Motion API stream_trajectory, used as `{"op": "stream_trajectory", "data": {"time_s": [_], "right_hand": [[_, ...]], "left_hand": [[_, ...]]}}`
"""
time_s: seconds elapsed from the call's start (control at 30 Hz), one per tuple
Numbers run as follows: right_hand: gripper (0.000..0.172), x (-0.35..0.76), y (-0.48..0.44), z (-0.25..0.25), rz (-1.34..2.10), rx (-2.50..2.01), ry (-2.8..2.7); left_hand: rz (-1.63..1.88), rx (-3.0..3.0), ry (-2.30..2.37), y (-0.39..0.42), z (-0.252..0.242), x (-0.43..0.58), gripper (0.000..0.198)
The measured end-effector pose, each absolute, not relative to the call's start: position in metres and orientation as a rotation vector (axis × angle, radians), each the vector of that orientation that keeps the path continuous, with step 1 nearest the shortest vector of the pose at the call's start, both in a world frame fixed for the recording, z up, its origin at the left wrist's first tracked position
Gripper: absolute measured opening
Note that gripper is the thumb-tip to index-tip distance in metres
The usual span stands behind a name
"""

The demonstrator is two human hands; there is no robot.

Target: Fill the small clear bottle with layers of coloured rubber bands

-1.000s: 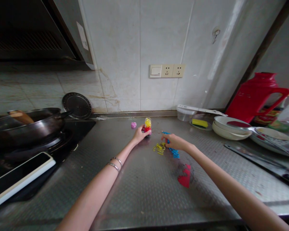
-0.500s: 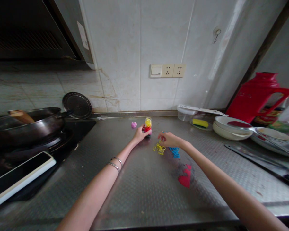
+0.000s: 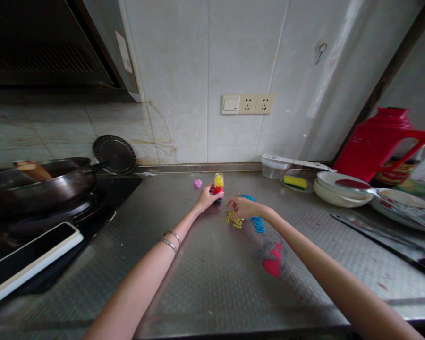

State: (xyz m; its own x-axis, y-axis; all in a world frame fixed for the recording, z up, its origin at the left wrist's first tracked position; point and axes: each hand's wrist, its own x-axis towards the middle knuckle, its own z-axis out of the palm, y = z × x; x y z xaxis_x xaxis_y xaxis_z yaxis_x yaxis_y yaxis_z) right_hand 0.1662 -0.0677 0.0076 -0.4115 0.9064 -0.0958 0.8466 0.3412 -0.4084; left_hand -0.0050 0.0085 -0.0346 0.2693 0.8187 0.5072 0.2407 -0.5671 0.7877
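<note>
My left hand (image 3: 208, 196) is wrapped round a small clear jar (image 3: 218, 181) that stands upright on the metal counter. Yellow loops fill its upper part, with red below; its base is partly behind my fingers. To the right, my right hand (image 3: 242, 207) hovers low over a small pile of yellow rubber bands (image 3: 238, 223), fingers curled and pressed together. Whatever its fingertips hold is too small to make out. Blue rubber bands (image 3: 258, 225) lie beside and behind that hand, partly covered by it. A pink loop bundle (image 3: 197, 183) rests left of the jar.
A red patch (image 3: 272, 264) marks the counter nearer to me. On the left are a pan (image 3: 53, 182) on the stove and a white-edged device (image 3: 31, 264). Bowls (image 3: 340, 194), a yellow sponge (image 3: 295, 182), a knife (image 3: 382, 241) and a red thermos (image 3: 378, 141) stand right.
My right hand has moved slightly left and down over the yellow rubber bands, uncovering more blue ones behind it. My left hand stays on the jar.
</note>
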Motion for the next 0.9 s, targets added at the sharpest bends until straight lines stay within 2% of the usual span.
{"op": "stream_trajectory", "data": {"time_s": [0.2, 0.43, 0.9], "right_hand": [[0.045, 0.157, -0.072, 0.006, 0.483, -1.580, -2.504], [0.021, 0.151, -0.078, 0.013, 0.378, -1.504, -2.623], [0.022, 0.151, -0.076, 0.007, 0.160, -1.432, -2.691]], "left_hand": [[1.296, 1.992, 0.938, 0.010, -0.035, -0.006, 0.036], [1.312, 2.007, 0.929, 0.011, -0.038, -0.005, 0.035], [1.328, 2.003, 0.946, 0.011, -0.038, -0.006, 0.034]]}}
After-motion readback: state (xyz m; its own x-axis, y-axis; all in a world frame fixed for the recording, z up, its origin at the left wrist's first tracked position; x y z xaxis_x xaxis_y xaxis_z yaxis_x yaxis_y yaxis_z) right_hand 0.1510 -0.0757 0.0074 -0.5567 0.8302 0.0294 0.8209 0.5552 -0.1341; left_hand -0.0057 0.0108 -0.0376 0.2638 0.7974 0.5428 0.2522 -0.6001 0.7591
